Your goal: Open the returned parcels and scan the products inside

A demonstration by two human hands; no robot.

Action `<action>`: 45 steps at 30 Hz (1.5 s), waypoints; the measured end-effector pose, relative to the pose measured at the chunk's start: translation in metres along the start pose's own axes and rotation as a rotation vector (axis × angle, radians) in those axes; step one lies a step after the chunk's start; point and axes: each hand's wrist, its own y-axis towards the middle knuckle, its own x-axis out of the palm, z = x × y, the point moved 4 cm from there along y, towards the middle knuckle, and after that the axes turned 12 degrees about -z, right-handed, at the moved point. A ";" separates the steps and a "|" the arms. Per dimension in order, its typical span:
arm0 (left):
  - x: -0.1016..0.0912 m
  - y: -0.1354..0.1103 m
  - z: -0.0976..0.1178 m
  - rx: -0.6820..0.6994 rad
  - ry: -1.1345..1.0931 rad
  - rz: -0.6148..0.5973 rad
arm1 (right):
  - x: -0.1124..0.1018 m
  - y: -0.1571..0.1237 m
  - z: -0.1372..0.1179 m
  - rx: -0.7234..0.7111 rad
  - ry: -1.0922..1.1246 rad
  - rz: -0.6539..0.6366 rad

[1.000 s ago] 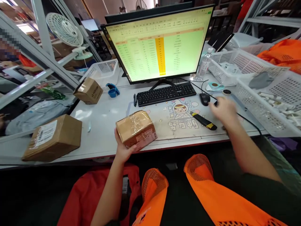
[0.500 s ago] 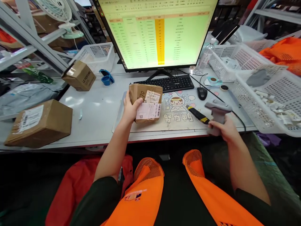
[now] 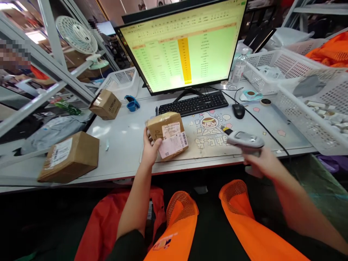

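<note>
L hand (image 3: 150,150) grips taped cardboard parcel (image 3: 168,135), labels up, just above desk (image 3: 122,145); R hand (image 3: 262,164) wraps grey barcode scanner (image 3: 244,139), nose toward parcel, w/ cartoon mat (image 3: 214,139) between.

Desk mat (image 3: 196,148): "努力鸭". Small box (image 3: 105,104) side: "LE PERFUME". Parcel (image 3: 167,135) labels illegible.

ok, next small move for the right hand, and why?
Probably swing the scanner left until its head faces the label: the left hand holds the small box tilted, label up, and the right hand grips the scanner beside it, apart.
</note>
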 end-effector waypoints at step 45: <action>-0.059 -0.136 0.010 0.393 0.452 0.590 | -0.002 0.086 0.030 -0.127 -1.210 0.056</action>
